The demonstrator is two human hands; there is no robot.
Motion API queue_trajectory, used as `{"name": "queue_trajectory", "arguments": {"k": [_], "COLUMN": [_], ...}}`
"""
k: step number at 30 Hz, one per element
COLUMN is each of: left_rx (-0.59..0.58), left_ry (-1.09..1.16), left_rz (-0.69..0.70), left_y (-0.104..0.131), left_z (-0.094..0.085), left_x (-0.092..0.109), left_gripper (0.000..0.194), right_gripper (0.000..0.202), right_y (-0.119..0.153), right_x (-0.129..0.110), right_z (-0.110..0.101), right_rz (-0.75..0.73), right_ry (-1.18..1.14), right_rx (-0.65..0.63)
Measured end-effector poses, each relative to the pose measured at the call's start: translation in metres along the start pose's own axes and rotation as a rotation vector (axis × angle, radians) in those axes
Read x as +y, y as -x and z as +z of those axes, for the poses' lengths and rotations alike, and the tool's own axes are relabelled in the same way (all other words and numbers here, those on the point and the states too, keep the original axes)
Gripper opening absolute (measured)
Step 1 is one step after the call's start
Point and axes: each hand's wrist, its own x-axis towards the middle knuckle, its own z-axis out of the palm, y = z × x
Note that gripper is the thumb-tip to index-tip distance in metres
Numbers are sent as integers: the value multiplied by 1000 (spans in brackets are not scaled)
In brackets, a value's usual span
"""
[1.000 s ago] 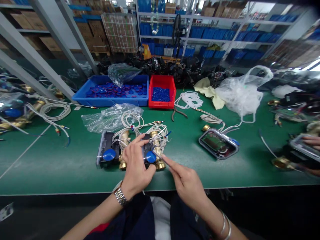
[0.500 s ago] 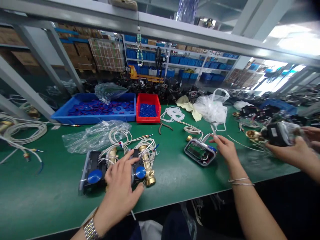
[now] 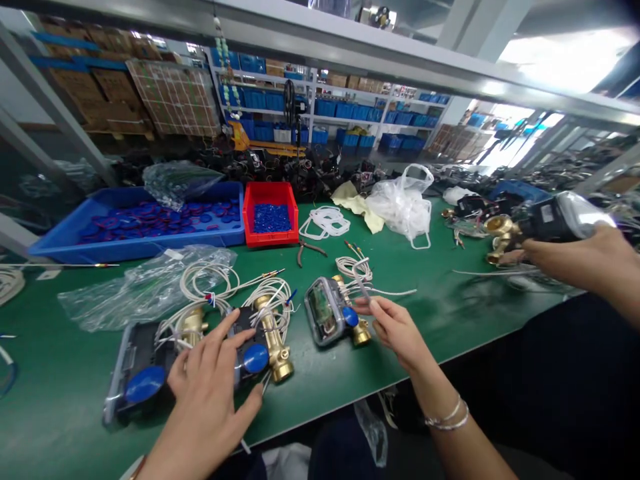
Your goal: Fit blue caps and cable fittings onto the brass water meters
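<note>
1. Middle meter (image 3: 271, 333), brass-piped and blue-capped, lies on the green surface (image 3: 320, 383); I see the left grip (image 3: 207, 377) over it, fingers spread wide across its black housing. I can't tell how firmly it presses; the thumb sits by the meter's lower edge.
2. On my right grip (image 3: 395, 330) the fingers are drawn narrow, holding a thin grey tool (image 3: 361, 283), too blurred for me to make out its tip.
3. Just beside that grip I have the right-hand meter (image 3: 323, 312), its clear window showing a green board; its blue cap and brass pipe lie toward the fingers.
4. On the other side, the left-hand meter (image 3: 137, 350) lies partly behind my left grip.
5. Pale coiled cables (image 3: 200, 280) loop above these two meters, next to crumpled clear film (image 3: 135, 290).
6. Farther back I see pliers (image 3: 311, 247), a red bin (image 3: 271, 238) of small blue pieces, and a blue tray (image 3: 150, 245) of blue discs.
7. At far right, a co-worker's hand (image 3: 580, 260) holds another meter (image 3: 543, 220).
</note>
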Motion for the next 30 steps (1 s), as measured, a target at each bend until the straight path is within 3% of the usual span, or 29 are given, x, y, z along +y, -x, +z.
{"name": "queue_trajectory", "arguments": {"k": [4,10,14,17,20,23,26,30], "left_rx": [-32,-78,6,156,257,172,90,117], "left_ry": [1,62,110,6,-133,-89,25,5], "left_rz": [13,14,-10,-74,-177,-357,-495,-522], "left_y": [-2,-5,-9,-9,-1,12,22,24], "left_z": [-10,-27,-41,-51,-54,-47,-37,-30], "left_x": [-11,-33,-48,-65,-86,-103,-109,-105], "left_gripper": [56,53,47,41,51,72,82,82], "right_gripper": [45,43,38,34,32,27,23,23], "right_y": [10,1,-16,-48,-97,-150,-189,-213], "right_x": [-8,3,-4,-24,-47,-57,-51,-35], "right_z": [8,-13,-23,-25,-17,7,38,71], "right_rz": [19,-109,-233,-371,-448,-459,-454,-457], "right_ry": [-127,13,317,581,900,1110,1153,1243], "right_rx": [-66,84,201,212,28,-246,-419,-509]}}
